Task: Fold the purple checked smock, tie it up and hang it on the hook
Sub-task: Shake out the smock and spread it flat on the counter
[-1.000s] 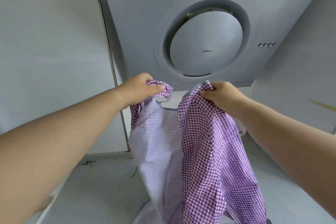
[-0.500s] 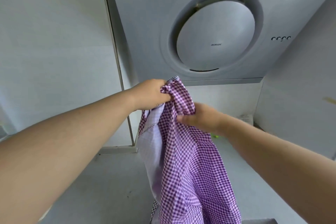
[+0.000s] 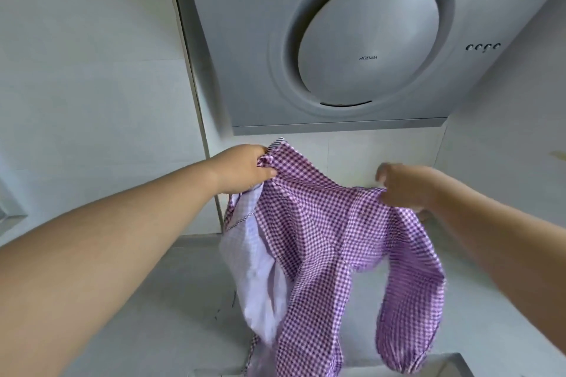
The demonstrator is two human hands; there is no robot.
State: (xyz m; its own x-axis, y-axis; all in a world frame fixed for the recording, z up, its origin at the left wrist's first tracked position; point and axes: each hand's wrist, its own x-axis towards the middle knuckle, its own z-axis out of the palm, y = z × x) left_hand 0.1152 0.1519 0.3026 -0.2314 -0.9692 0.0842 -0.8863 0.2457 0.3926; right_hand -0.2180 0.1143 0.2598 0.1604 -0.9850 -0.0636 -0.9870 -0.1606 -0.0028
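The purple checked smock (image 3: 315, 232) hangs in the air in front of me, its pale lining showing on the left side. My left hand (image 3: 245, 167) grips the bunched top edges of the smock. My right hand (image 3: 404, 185), slightly blurred, holds the cloth further right at shoulder level, stretching it sideways. A sleeve with a gathered cuff dangles below the right hand. No hook is in view.
A grey range hood (image 3: 352, 40) with a round panel hangs just above and behind the hands. White tiled wall (image 3: 85, 70) stands to the left, a white wall to the right. Below lies a pale countertop (image 3: 153, 315) with a sink edge (image 3: 453, 361).
My right hand slid away from my left hand to the right along the cloth, spreading the smock out and letting a sleeve hang free. The left hand kept its grip.
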